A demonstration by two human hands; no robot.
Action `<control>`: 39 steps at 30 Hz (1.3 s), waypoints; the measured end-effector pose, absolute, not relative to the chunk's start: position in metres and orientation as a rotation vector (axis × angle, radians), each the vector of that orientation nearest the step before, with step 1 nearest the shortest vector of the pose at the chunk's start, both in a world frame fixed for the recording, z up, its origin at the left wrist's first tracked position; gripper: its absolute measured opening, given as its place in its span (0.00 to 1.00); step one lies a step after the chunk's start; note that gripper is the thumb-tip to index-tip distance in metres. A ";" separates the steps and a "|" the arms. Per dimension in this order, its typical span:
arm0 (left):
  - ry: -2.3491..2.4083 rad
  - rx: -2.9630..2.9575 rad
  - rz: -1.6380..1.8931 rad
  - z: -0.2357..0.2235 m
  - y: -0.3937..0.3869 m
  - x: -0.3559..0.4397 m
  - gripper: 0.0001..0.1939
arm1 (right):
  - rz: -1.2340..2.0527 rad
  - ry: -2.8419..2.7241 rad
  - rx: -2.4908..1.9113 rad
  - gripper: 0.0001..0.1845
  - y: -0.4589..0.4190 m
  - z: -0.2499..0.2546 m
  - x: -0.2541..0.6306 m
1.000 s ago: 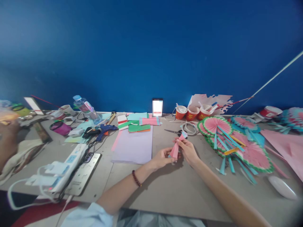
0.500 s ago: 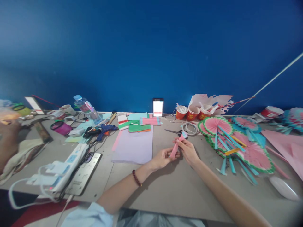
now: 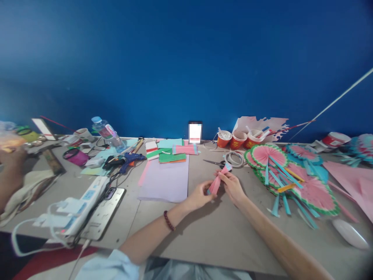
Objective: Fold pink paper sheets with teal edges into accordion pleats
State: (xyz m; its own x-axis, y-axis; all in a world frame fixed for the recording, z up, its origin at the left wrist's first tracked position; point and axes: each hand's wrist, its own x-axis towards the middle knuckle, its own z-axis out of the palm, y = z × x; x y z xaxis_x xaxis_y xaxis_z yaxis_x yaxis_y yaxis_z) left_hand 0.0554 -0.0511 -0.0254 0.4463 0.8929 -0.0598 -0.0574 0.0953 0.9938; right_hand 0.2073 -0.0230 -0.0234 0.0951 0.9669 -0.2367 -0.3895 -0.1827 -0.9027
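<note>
Beige cloth (image 3: 29, 190) is seen at the far left, beside a co-worker's hand (image 3: 11, 155), blurred enough that its grip cannot be told. Next, a white power strip (image 3: 90, 190) is fitted with plugs, and a smartphone (image 3: 106, 214) is laid along its right side. Behind them, a capped plastic bottle (image 3: 108, 134) is tilted, and a blue glue gun (image 3: 126, 161) is set down near a tangle of cords. Lilac paper (image 3: 164, 181) is spread towards the middle, with green paper (image 3: 171, 156) and a pink-and-blue strip (image 3: 185, 149) placed at its far edge. The wider, lower end of a folded pink paper piece (image 3: 215, 185) is pinched by the left hand (image 3: 201, 195), thumb and fingers closed on it; its narrower, blue-tipped end is gripped between the fingertips of the right hand (image 3: 233, 187). The piece is held slanted above the grey table (image 3: 210, 241), just in front of black-handled scissors (image 3: 214, 161). Farther right, three red paper cups (image 3: 238, 141) are lined up behind pleated paper fans (image 3: 316, 190), edged in green, and a white computer mouse (image 3: 349, 234) is found near them.
</note>
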 end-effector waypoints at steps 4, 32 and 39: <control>0.999 1.368 0.949 -0.027 -0.047 0.050 0.15 | 1.408 -0.683 -1.080 0.20 -0.023 -0.018 0.209; 1.159 0.982 1.269 -0.013 -0.023 0.033 0.12 | 1.362 -0.579 -0.959 0.17 -0.016 -0.021 0.221; 1.140 0.926 1.325 -0.013 -0.016 0.024 0.13 | 1.382 -0.601 -0.961 0.18 -0.013 -0.025 0.225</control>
State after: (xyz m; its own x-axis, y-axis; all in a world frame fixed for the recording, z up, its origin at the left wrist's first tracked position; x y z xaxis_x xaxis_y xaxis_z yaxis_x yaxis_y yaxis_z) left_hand 0.0239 -0.0163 -0.0130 -0.0896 0.9918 -0.0912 -0.2384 0.0676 0.9688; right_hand 0.2253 -0.0132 -0.0248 0.1364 0.9749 -0.1761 -0.5355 -0.0770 -0.8410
